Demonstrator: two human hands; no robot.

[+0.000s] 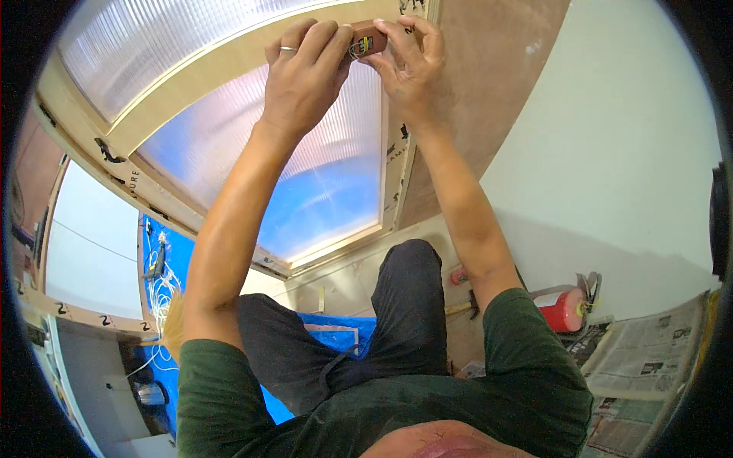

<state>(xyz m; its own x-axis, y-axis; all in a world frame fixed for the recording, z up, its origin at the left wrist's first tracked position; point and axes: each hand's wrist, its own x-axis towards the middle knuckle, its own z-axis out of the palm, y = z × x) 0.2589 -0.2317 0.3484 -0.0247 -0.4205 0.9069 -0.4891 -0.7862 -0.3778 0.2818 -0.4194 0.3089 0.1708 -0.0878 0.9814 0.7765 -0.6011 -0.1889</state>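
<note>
Both my hands are raised at the top of the view and meet on a small reddish-brown block. It has a dark and yellow label, and thin pale strands show at its left end. My left hand, with a ring on one finger, closes on that end. The fingers and thumb of my right hand pinch the opposite end. Behind them stands a pale wooden frame with ribbed translucent panels. My left fingers hide part of the block, whose exact kind I cannot make out.
A red fire extinguisher lies at right beside spread newspapers. Near my right knee is a hammer. Tangled white cable rests on a blue sheet at left, near straw-coloured bristles. A pale wall rises at right.
</note>
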